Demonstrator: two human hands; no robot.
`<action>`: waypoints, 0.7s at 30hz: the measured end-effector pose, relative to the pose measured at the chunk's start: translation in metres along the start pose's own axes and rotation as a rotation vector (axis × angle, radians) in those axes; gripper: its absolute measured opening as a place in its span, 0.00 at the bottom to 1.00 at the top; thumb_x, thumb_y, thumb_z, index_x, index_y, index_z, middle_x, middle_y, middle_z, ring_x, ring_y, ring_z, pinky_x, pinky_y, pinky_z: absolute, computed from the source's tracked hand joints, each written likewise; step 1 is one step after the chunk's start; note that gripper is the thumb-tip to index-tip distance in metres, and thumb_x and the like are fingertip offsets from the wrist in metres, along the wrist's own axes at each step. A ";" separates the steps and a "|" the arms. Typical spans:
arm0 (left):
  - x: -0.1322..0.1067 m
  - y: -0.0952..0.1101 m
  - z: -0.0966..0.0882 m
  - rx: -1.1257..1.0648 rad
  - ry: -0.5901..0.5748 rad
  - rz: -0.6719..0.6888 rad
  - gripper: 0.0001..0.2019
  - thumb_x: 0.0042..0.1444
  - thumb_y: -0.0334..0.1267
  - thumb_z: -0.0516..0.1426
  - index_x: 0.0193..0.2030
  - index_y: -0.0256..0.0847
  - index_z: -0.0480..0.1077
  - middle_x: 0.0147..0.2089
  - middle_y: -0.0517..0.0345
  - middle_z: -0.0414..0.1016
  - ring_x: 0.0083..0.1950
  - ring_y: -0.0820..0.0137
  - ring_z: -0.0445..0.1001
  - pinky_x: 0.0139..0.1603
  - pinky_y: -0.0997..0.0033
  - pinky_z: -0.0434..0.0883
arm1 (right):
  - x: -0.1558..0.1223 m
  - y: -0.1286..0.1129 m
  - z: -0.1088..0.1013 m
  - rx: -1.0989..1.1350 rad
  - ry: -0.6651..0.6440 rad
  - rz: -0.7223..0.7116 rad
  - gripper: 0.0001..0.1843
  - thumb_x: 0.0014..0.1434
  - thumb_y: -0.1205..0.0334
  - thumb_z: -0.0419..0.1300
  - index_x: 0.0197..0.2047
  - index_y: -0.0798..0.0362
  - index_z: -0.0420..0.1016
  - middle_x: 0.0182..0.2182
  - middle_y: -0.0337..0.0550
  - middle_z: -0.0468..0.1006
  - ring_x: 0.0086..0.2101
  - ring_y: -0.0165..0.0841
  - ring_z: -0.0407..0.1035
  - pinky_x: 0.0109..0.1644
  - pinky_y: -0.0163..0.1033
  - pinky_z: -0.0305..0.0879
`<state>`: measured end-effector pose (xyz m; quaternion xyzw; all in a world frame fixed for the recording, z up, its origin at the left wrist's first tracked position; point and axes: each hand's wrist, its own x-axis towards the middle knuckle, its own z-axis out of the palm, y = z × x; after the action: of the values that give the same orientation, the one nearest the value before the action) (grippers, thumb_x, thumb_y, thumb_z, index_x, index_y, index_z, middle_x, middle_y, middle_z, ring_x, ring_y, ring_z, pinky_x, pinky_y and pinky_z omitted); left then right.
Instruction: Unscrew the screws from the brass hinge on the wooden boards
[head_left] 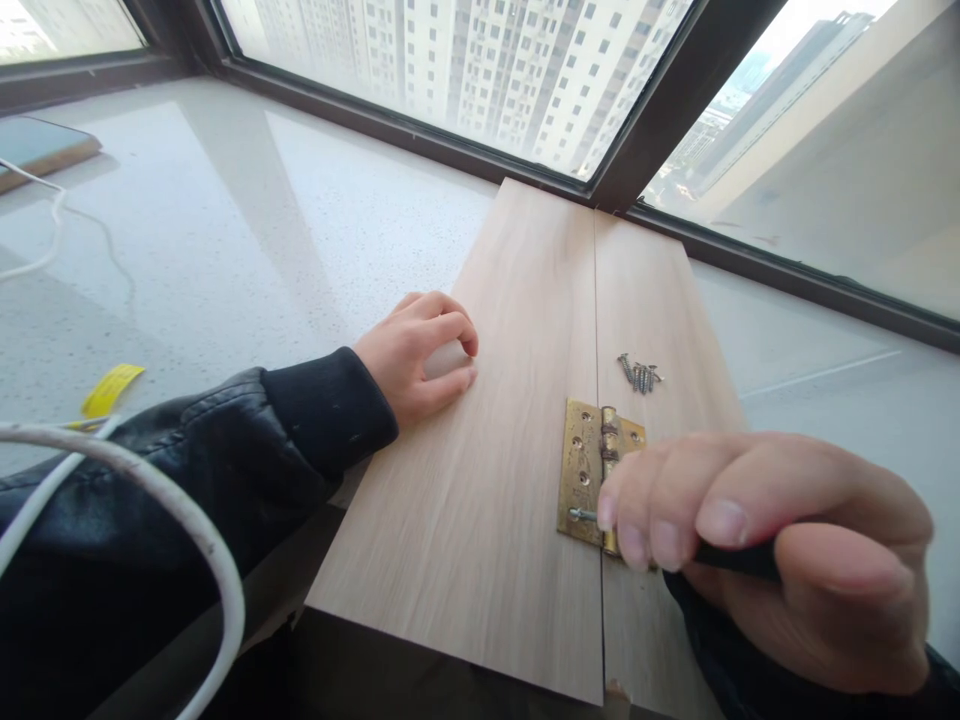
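Note:
My left hand rests on the left edge of a pale wooden board, fingers bent and the thumb apart, nothing between them. A narrower wooden board lies against it along a straight seam. Across that seam sits a brass hinge, its right leaf partly hidden. My right hand is closed around a screwdriver with a black handle. Beyond its fingertips, a silver metal piece lies over the hinge's lowest left hole; whether it is a screw or the tool's shaft I cannot tell.
Several loose screws are piled on the narrower board above the hinge. A white cable loops at lower left, near a yellow tag. A phone-like slab lies on the speckled sill. Dark window frames border the back.

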<state>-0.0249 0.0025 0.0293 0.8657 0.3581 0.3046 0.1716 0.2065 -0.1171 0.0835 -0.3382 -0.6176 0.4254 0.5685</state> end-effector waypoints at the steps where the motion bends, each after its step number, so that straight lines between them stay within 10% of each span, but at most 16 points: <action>1: 0.000 0.000 0.000 0.001 0.003 0.001 0.06 0.57 0.37 0.57 0.39 0.39 0.73 0.49 0.51 0.74 0.52 0.61 0.70 0.58 0.57 0.68 | -0.001 -0.002 0.004 -0.030 0.022 0.000 0.14 0.66 0.52 0.61 0.33 0.52 0.78 0.20 0.38 0.72 0.21 0.32 0.68 0.26 0.43 0.68; 8: 0.000 0.000 0.001 -0.003 0.015 0.006 0.06 0.57 0.37 0.57 0.39 0.39 0.73 0.48 0.51 0.74 0.51 0.62 0.70 0.57 0.58 0.68 | -0.018 -0.002 0.006 0.147 -0.058 0.146 0.28 0.68 0.44 0.57 0.22 0.52 0.59 0.17 0.33 0.55 0.18 0.26 0.50 0.26 0.41 0.56; 16: 0.000 -0.001 0.000 0.000 0.008 0.026 0.07 0.57 0.38 0.56 0.39 0.38 0.74 0.48 0.49 0.74 0.51 0.60 0.71 0.58 0.56 0.68 | 0.006 -0.012 -0.001 0.267 -0.180 0.504 0.25 0.62 0.43 0.63 0.25 0.50 0.59 0.18 0.34 0.57 0.21 0.31 0.54 0.27 0.41 0.55; 21: 0.001 -0.001 -0.001 0.000 -0.007 0.011 0.08 0.57 0.39 0.57 0.39 0.38 0.73 0.48 0.49 0.74 0.52 0.59 0.71 0.58 0.56 0.69 | 0.013 -0.003 -0.011 0.056 -0.218 0.186 0.13 0.60 0.51 0.68 0.31 0.50 0.75 0.31 0.39 0.67 0.32 0.33 0.66 0.38 0.45 0.64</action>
<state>-0.0255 0.0038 0.0294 0.8687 0.3527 0.3028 0.1711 0.2159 -0.1052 0.0914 -0.3295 -0.6298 0.5275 0.4654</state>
